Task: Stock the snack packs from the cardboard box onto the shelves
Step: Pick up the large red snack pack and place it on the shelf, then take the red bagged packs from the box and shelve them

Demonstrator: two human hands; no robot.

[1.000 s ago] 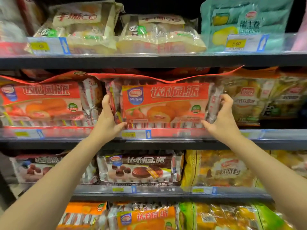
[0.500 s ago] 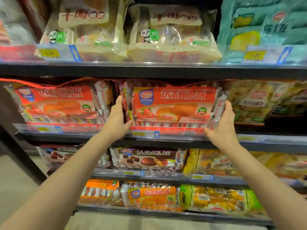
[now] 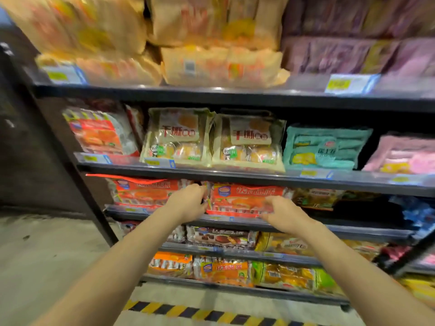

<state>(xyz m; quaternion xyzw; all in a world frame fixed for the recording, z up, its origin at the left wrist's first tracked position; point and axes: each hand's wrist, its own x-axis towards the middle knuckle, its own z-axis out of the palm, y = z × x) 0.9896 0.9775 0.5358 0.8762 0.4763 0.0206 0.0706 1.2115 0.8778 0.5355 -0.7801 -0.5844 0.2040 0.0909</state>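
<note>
Snack pack (image 3: 244, 200), red and orange, sits at the front of the middle shelf (image 3: 329, 228), just right of a matching pack (image 3: 143, 192) and left of a greenish pack (image 3: 315, 198). The left hand (image 3: 188, 201) is at its left end with fingers curled round that edge, seemingly holding it. The right hand (image 3: 284, 216) is low at its right front corner; motion blur hides whether its fingers pinch the wrapper or only rest on it, so I cannot tell. The pack looks light, soft and crinkly, a slippery film round small wrapped cakes that would crush under a hard squeeze, so the two short ends are the best places to hold. The gap under the shelf above (image 3: 235, 176) is tight, and neighbours sit close on both sides, leaving little sideways room; open room lies toward the aisle. The cardboard box is not in view
</note>
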